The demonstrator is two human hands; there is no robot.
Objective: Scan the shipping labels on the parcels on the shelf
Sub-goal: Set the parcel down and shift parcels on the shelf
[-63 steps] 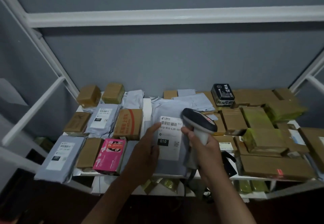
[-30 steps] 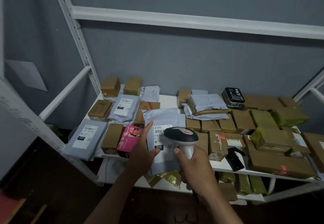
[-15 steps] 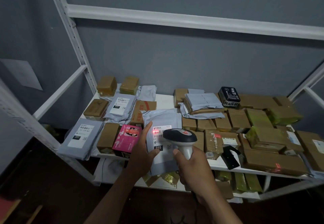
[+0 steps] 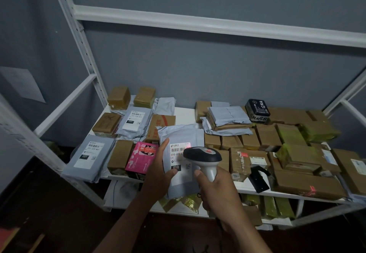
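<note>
Broadly, one white metal shelf stood against a grey wall, its top board crowded with parcels. Brown cardboard boxes made up most of them, too many and too overlapped on the right side to count surely; four grey poly mailers showed a white label face up or were clearly separate, two of them on the left: a large grey mailer marked 231 at the front corner and a second grey mailer behind it. One pink box lay at the front edge, and one black tin sat toward the back.

One held mailer was at the front middle of the shelf, its lower end overhanging the edge. Its long axis ran from the person toward the wall, tipped up, with the shipping label facing the camera, barcode at the top and a black 010 block lower down. A faint red glow lay on the label's upper right.

Both forearms reached in from the bottom. The left hand grasped the mailer's left edge, fingers stretched up along it and thumb pressed on the label. The right hand was wrapped around the grip of one barcode scanner, its dark head pointing left over the label
</note>
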